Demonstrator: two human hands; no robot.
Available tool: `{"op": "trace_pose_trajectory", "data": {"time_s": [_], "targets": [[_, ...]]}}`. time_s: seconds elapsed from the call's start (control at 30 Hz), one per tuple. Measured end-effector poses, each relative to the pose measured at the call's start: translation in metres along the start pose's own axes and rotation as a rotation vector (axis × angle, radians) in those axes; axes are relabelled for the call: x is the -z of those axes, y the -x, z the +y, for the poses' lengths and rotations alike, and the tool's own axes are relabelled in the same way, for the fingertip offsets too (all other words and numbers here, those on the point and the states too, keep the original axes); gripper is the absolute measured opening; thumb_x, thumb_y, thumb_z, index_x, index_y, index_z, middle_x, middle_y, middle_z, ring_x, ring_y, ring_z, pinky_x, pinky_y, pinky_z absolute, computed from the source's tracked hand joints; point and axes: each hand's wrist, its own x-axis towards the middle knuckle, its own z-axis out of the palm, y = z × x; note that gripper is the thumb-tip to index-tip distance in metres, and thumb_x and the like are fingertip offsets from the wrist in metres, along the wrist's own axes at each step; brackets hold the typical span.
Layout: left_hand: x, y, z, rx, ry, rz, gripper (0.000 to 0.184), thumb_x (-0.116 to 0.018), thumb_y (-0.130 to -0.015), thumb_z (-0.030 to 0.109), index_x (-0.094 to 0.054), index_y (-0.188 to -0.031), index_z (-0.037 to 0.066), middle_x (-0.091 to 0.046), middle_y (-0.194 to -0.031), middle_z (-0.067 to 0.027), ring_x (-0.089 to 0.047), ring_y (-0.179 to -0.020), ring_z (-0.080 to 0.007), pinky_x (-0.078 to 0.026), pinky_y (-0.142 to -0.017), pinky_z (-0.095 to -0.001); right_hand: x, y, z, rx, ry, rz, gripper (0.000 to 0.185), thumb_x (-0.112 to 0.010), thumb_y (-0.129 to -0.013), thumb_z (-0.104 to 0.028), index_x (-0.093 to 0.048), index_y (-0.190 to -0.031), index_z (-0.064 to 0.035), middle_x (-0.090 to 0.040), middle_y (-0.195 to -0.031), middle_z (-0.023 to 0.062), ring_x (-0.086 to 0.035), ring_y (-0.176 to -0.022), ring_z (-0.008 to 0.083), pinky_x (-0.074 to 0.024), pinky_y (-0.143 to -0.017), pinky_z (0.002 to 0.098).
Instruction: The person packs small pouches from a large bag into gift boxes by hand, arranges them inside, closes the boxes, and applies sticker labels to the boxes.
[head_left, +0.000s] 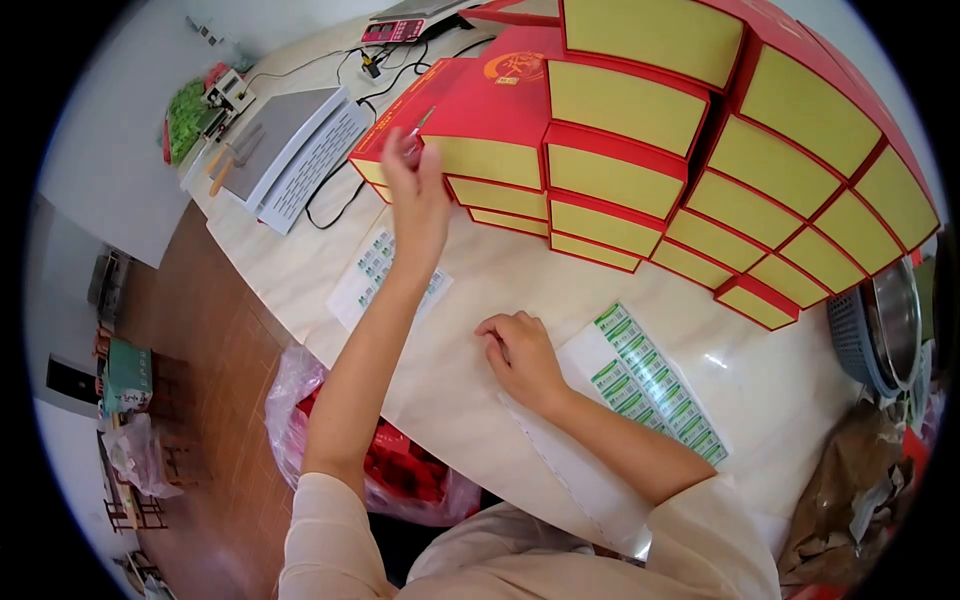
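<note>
My left hand (pixel 417 205) is raised at the near corner of a low red gift box (pixel 490 105) with a yellow side, its thumb and forefinger apart. A small green-and-white strip (pixel 425 118) shows on the red lid just beyond the fingertips. Whether the fingers touch the box I cannot tell. Above the tabletop, my right hand (pixel 525 360) is loosely curled, with nothing visible in it. Beside its wrist lies a sheet of green-and-white labels (pixel 655 385). Another label sheet (pixel 375 265), partly gone to bare backing, lies under my left forearm.
Stacked red-and-yellow boxes (pixel 630 110) rise across the back right. A grey-topped white machine (pixel 295 150) stands at the left, with black cables (pixel 335 190) behind it. A plastic bag of red material (pixel 400 465) hangs below the table edge. Basins (pixel 890 320) stand at the right.
</note>
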Motion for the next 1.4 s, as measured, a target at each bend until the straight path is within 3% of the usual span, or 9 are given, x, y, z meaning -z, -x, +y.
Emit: {"op": "trace_pose_trajectory", "data": {"time_s": [0.1, 0.33, 0.43, 0.5, 0.63, 1.03, 1.13, 1.27, 1.4], "targets": [[-0.01, -0.003, 0.017, 0.391, 0.202, -0.242, 0.07, -0.039, -0.097, 0.053, -0.032, -0.139, -0.002, -0.049, -0.124, -0.0125, -0.044, -0.116, -0.0217, -0.027, -0.104, -0.0319, 0.001, -0.001, 0.0, -0.03, 0.022, -0.05, 0.011, -0.058, -0.08, -0.002, -0.061, -0.089, -0.0061, -0.061, -0.077, 0.007, -0.054, -0.078, 0.0248, -0.0401, -0.078, 0.0365], [-0.017, 0.029, 0.039, 0.356, 0.133, -0.104, 0.06, -0.043, -0.096, 0.049, -0.041, -0.121, -0.005, -0.046, -0.123, -0.0162, -0.042, -0.117, -0.0255, -0.03, -0.103, -0.0358, -0.001, -0.001, -0.003, -0.024, 0.034, -0.042, 0.009, -0.058, -0.079, -0.002, -0.062, -0.085, -0.0065, -0.061, -0.074, 0.0059, -0.055, -0.079, 0.0238, -0.0402, -0.078, 0.0361], [-0.011, 0.02, 0.063, 0.719, 0.373, -0.061, 0.055, -0.045, -0.096, 0.048, -0.043, -0.122, 0.0, -0.049, -0.118, -0.0113, -0.043, -0.113, -0.022, -0.034, -0.1, -0.0361, -0.001, -0.001, -0.001, -0.014, 0.035, -0.041, 0.008, -0.059, -0.078, -0.002, -0.062, -0.085, -0.0064, -0.062, -0.074, 0.0059, -0.055, -0.079, 0.0239, -0.0401, -0.078, 0.036], [0.0, 0.012, 0.078, 0.939, 0.629, -0.306, 0.054, -0.043, -0.095, 0.053, -0.044, -0.127, 0.009, -0.047, -0.127, -0.0083, -0.044, -0.118, -0.0214, -0.037, -0.1, -0.0361, 0.0, -0.002, 0.0, -0.005, 0.032, -0.036, 0.009, -0.059, -0.078, -0.002, -0.062, -0.085, -0.0063, -0.062, -0.074, 0.0059, -0.055, -0.079, 0.0239, -0.0401, -0.078, 0.0359], [0.012, 0.002, 0.057, 0.936, 0.737, -0.406, 0.053, -0.045, -0.094, 0.053, -0.044, -0.128, 0.013, -0.048, -0.124, -0.007, -0.045, -0.115, -0.0209, -0.038, -0.096, -0.0357, -0.002, -0.001, 0.0, -0.005, 0.035, -0.042, 0.009, -0.059, -0.078, -0.002, -0.062, -0.086, -0.0058, -0.063, -0.075, 0.0065, -0.055, -0.08, 0.0244, -0.0401, -0.078, 0.0363], [0.174, 0.183, 0.049, 0.532, 0.682, 0.225, 0.068, -0.045, -0.092, 0.056, -0.038, -0.138, 0.007, -0.046, -0.137, -0.0053, -0.044, -0.127, -0.0226, -0.038, -0.104, -0.0404, -0.001, -0.001, -0.001, -0.028, -0.037, 0.012, 0.013, -0.058, -0.084, -0.005, -0.059, -0.096, -0.0023, -0.06, -0.079, 0.0117, -0.054, -0.079, 0.0289, -0.0411, -0.076, 0.0396], [0.193, 0.247, 0.045, 0.702, 0.664, 0.035, 0.089, -0.075, -0.074, 0.048, -0.034, -0.139, 0.004, -0.044, -0.137, -0.0087, -0.044, -0.127, -0.0237, -0.035, -0.107, -0.0407, -0.001, -0.001, -0.004, -0.024, -0.007, -0.029, 0.012, -0.057, -0.085, -0.005, -0.059, -0.097, -0.0014, -0.059, -0.082, 0.0153, -0.054, -0.082, 0.0313, -0.0428, -0.076, 0.0406], [0.202, 0.317, 0.054, 0.934, 0.89, 0.087, 0.077, -0.073, -0.077, 0.026, -0.033, -0.139, 0.002, -0.044, -0.136, -0.0103, -0.041, -0.129, -0.0234, -0.032, -0.108, -0.039, -0.006, 0.001, 0.005, -0.063, -0.027, -0.036, 0.012, -0.054, -0.09, -0.005, -0.059, -0.099, -0.0011, -0.058, -0.085, 0.0152, -0.058, -0.079, 0.0269, -0.0469, -0.069, 0.0349], [0.193, 0.325, 0.067, 1.0, 0.82, 0.145, 0.08, -0.075, -0.077, 0.025, -0.03, -0.139, 0.002, -0.044, -0.135, -0.0105, -0.039, -0.13, -0.0224, -0.032, -0.108, -0.0378, -0.001, 0.002, 0.002, -0.23, -0.149, -0.094, 0.014, -0.05, -0.094, -0.008, -0.059, -0.104, -0.002, -0.06, -0.09, 0.0086, -0.055, -0.081, 0.0145, -0.045, -0.071, 0.0276]]}}
